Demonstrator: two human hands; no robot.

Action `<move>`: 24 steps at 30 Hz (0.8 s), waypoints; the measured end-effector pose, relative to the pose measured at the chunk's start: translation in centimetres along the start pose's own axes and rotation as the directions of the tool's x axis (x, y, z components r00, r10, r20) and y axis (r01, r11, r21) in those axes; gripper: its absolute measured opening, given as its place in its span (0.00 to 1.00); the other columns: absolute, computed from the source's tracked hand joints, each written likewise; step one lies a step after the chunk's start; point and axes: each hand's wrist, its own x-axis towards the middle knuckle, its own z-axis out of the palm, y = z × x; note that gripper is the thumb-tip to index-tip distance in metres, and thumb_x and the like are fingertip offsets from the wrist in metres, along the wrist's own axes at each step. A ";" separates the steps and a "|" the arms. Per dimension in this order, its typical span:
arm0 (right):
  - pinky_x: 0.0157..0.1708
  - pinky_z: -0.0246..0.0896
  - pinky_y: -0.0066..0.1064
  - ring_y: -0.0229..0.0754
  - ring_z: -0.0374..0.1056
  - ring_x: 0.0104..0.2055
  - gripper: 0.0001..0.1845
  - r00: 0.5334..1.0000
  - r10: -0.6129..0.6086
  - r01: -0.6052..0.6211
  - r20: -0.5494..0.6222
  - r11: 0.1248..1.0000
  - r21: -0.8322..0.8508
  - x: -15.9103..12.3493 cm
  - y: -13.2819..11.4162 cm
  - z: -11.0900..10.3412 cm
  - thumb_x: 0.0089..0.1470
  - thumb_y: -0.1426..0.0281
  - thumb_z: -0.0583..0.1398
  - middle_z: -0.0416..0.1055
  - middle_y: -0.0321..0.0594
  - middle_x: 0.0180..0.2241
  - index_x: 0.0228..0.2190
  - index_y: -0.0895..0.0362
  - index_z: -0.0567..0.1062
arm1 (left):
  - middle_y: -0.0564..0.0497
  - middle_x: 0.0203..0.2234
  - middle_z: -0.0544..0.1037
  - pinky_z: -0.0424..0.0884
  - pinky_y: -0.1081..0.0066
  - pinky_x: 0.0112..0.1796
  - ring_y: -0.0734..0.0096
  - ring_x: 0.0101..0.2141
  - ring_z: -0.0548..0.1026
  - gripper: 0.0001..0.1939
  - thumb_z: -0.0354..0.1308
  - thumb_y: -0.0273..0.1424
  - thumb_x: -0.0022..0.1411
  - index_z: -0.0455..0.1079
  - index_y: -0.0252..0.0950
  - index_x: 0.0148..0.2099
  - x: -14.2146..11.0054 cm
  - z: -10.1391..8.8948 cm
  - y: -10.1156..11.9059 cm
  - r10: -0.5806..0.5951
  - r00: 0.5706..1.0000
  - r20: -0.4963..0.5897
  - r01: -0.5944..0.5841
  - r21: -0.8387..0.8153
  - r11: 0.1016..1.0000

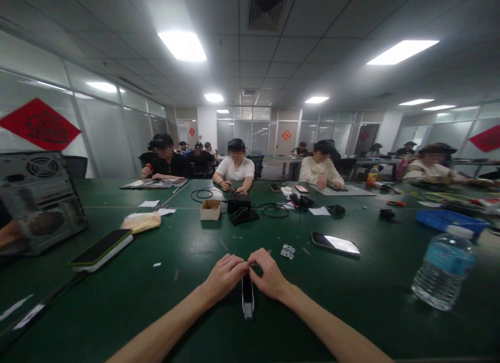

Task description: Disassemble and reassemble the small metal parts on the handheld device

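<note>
Head view: left hand [224,278] and right hand [269,275] pinch narrowly on a slim black-and-silver strip [247,298] on a dark green table [128,305], clear plastic water bottle [443,272] at four o'clock, rectangular white ceiling lights [182,45] overhead

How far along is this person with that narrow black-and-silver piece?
Done: hard to judge; the narrow black-and-silver piece lies on the green table and looks whole. In hand: the left hand and right hand meet, fingertips just above it; anything pinched is too small to see. Left: a small metal bracket lies untouched nearby.
</note>
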 end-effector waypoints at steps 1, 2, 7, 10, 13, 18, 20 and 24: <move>0.39 0.59 0.36 0.43 0.62 0.37 0.03 1.000 -0.002 0.002 0.002 1.000 -0.003 0.0 0.0 0.0 0.51 0.75 0.55 0.68 0.41 0.32 0.30 0.56 0.68 | 0.45 0.35 0.75 0.66 0.66 0.38 0.67 0.35 0.72 0.16 0.41 0.33 0.71 0.70 0.36 0.44 0.0 -0.1 0.0 -0.005 1.000 -0.005 0.005 -0.002 1.000; 0.39 0.59 0.36 0.43 0.62 0.37 0.03 1.000 -0.002 0.002 0.003 1.000 -0.007 0.0 -0.1 -0.1 0.52 0.75 0.55 0.68 0.41 0.32 0.30 0.56 0.68 | 0.45 0.35 0.75 0.66 0.66 0.38 0.67 0.34 0.72 0.16 0.41 0.33 0.71 0.70 0.36 0.43 0.1 -0.2 0.0 -0.010 1.000 -0.008 0.010 0.000 1.000; 0.39 0.59 0.36 0.43 0.62 0.37 0.03 1.000 -0.005 0.005 0.012 1.000 -0.011 0.0 0.0 -0.2 0.52 0.75 0.55 0.68 0.41 0.32 0.30 0.56 0.69 | 0.46 0.34 0.76 0.67 0.68 0.37 0.68 0.33 0.73 0.13 0.44 0.31 0.70 0.70 0.36 0.41 0.2 -0.1 -0.1 0.020 0.998 -0.059 -0.015 0.081 0.997; 0.39 0.60 0.36 0.43 0.62 0.37 0.04 1.000 -0.031 0.031 -0.001 0.999 -0.008 -0.1 0.2 -0.2 0.52 0.75 0.55 0.68 0.41 0.32 0.31 0.56 0.69 | 0.47 0.32 0.76 0.69 0.69 0.35 0.70 0.32 0.73 0.12 0.45 0.29 0.69 0.70 0.35 0.40 0.4 0.1 0.0 0.088 0.983 -0.161 -0.069 0.120 0.990; 0.40 0.60 0.37 0.43 0.62 0.38 0.05 0.999 -0.031 0.031 0.014 0.999 -0.012 -0.1 0.2 -0.2 0.52 0.76 0.55 0.68 0.41 0.33 0.32 0.56 0.70 | 0.49 0.31 0.76 0.70 0.71 0.34 0.71 0.31 0.73 0.09 0.47 0.28 0.67 0.69 0.35 0.38 0.7 0.1 0.1 0.111 0.968 -0.223 -0.083 0.131 0.988; 0.43 0.61 0.38 0.44 0.62 0.42 0.08 0.998 -0.021 0.021 0.064 1.000 -0.006 -0.2 0.0 -0.5 0.51 0.76 0.56 0.68 0.43 0.37 0.36 0.56 0.70 | 0.49 0.32 0.77 0.70 0.71 0.36 0.71 0.33 0.75 0.08 0.48 0.28 0.67 0.68 0.36 0.39 0.7 -0.2 0.0 0.045 0.972 -0.232 -0.021 0.104 0.994; 0.45 0.62 0.38 0.44 0.62 0.43 0.11 0.997 -0.017 0.018 0.079 1.000 -0.007 -0.2 0.0 -0.5 0.51 0.76 0.56 0.67 0.44 0.39 0.38 0.57 0.70 | 0.49 0.33 0.77 0.70 0.70 0.37 0.71 0.34 0.75 0.08 0.48 0.28 0.66 0.69 0.37 0.40 0.7 -0.3 -0.2 0.018 0.975 -0.221 0.002 0.093 0.996; 0.45 0.62 0.38 0.44 0.62 0.44 0.12 0.993 -0.013 0.018 0.121 0.999 -0.037 -0.2 0.0 -0.5 0.50 0.75 0.57 0.67 0.44 0.40 0.40 0.57 0.70 | 0.49 0.34 0.77 0.69 0.70 0.37 0.71 0.34 0.74 0.08 0.48 0.28 0.66 0.69 0.37 0.42 0.6 -0.2 -0.4 -0.002 0.986 -0.169 0.013 0.067 0.998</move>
